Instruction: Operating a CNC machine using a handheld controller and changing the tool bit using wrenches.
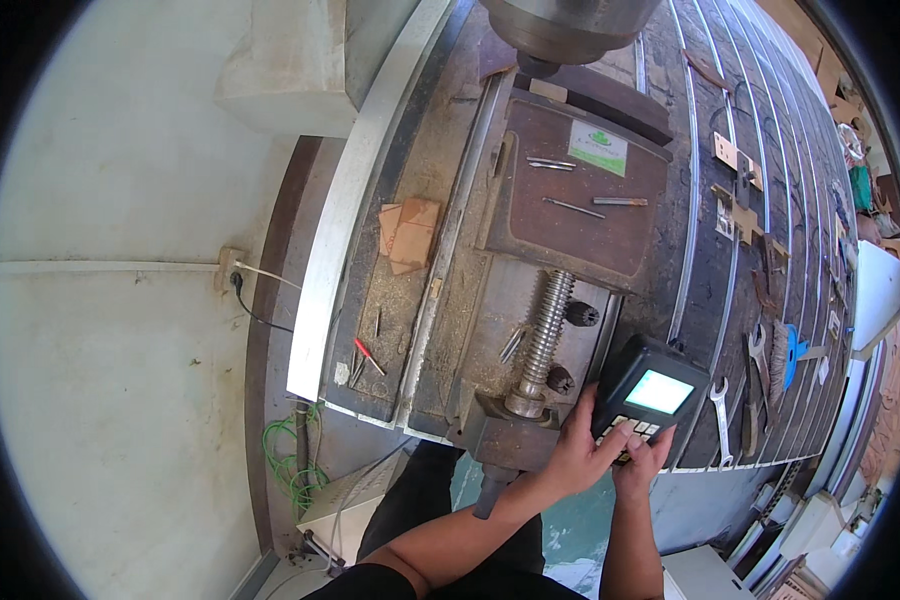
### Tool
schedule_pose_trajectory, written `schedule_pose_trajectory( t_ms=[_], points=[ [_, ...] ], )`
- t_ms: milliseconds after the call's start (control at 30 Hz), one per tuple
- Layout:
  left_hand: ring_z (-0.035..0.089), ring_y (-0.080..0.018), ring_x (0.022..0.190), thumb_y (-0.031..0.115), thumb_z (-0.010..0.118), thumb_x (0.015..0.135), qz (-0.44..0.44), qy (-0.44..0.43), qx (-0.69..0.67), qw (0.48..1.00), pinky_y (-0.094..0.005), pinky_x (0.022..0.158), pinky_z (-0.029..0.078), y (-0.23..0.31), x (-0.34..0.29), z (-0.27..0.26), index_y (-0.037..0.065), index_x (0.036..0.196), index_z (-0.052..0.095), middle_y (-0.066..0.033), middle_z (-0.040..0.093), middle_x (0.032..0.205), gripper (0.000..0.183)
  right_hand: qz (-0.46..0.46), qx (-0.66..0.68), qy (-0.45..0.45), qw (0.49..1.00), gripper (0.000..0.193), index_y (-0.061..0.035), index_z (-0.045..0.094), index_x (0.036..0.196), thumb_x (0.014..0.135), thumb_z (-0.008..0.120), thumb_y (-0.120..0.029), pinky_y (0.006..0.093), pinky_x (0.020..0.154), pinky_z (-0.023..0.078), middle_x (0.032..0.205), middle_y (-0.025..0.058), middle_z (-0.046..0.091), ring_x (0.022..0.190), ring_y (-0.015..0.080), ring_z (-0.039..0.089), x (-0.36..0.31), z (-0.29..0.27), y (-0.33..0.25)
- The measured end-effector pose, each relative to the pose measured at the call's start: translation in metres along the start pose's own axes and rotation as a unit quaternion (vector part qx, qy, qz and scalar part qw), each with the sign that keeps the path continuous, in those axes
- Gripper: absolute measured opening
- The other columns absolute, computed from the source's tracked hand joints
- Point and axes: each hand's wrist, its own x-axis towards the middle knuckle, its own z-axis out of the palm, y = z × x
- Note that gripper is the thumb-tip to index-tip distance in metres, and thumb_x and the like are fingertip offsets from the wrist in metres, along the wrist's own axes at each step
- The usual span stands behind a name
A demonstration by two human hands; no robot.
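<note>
Left hand and right hand grip a black controller over the near edge of a slotted table, just right of a vise; their fingers beneath are hidden, thumbs at the keys, the glowing screen too washed out to read. Above, the spindle is cut off from view. Dust coats the table's left strip beside a stained wall, while clutter at far right blurs together
</note>
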Motion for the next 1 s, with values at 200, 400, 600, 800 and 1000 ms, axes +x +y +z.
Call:
schedule_pose_trajectory(
  t_ms=[200,400,600,800,1000],
  points=[
    [0.053,-0.0254,0.096,0.018,0.056,0.083,0.011,0.002,-0.017,1.0,-0.0336,0.082,0.041,0.001,0.0,0.0,-0.004,0.119,0.035,-0.0194,0.052,0.105,0.047,-0.016,-0.03,0.009,0.999,0.078,-0.0002,0.026,0.129,0.065,0.067,-0.017,0.0298,0.086,0.041,0.115,0.0103,0.046,0.101,0.0186,0.049,-0.001,-0.009,0.008],
    [0.053,-0.0256,0.096,0.018,0.056,0.083,0.017,0.002,-0.023,1.0,-0.0337,0.082,0.042,0.001,0.001,0.001,-0.003,0.119,0.035,-0.0188,0.052,0.105,0.047,0.014,-0.019,-0.001,1.0,0.075,-0.0001,0.028,0.128,0.065,0.066,-0.016,0.0305,0.085,0.041,0.113,0.0104,0.047,0.099,0.0195,0.051,0.001,-0.008,0.003],
    [0.053,-0.0256,0.096,0.017,0.056,0.083,0.0,-0.001,-0.008,1.0,-0.0338,0.082,0.042,0.005,0.001,0.0,-0.002,0.12,0.035,-0.0191,0.052,0.106,0.047,0.019,0.005,0.012,1.0,0.072,-0.0002,0.03,0.126,0.065,0.065,-0.014,0.0306,0.085,0.042,0.111,0.0098,0.048,0.098,0.0196,0.052,0.0,0.0,-0.002],
    [0.053,-0.025,0.097,0.018,0.057,0.082,0.025,0.009,-0.016,1.0,-0.0339,0.081,0.042,-0.002,-0.001,0.002,-0.003,0.121,0.034,-0.0188,0.052,0.106,0.049,0.013,-0.003,-0.001,1.0,0.074,-0.0005,0.027,0.128,0.066,0.066,-0.014,0.031,0.085,0.042,0.114,0.0101,0.047,0.099,0.0196,0.051,-0.002,-0.008,0.003],
    [0.053,-0.0257,0.097,0.019,0.057,0.082,0.015,0.007,-0.021,1.0,-0.0338,0.082,0.042,-0.002,-0.002,0.003,-0.004,0.122,0.033,-0.0195,0.051,0.107,0.051,0.001,-0.04,0.003,0.999,0.073,-0.0001,0.027,0.129,0.068,0.065,-0.016,0.0306,0.086,0.041,0.114,0.0101,0.047,0.1,0.0194,0.051,-0.002,-0.012,0.006]
  ],
)
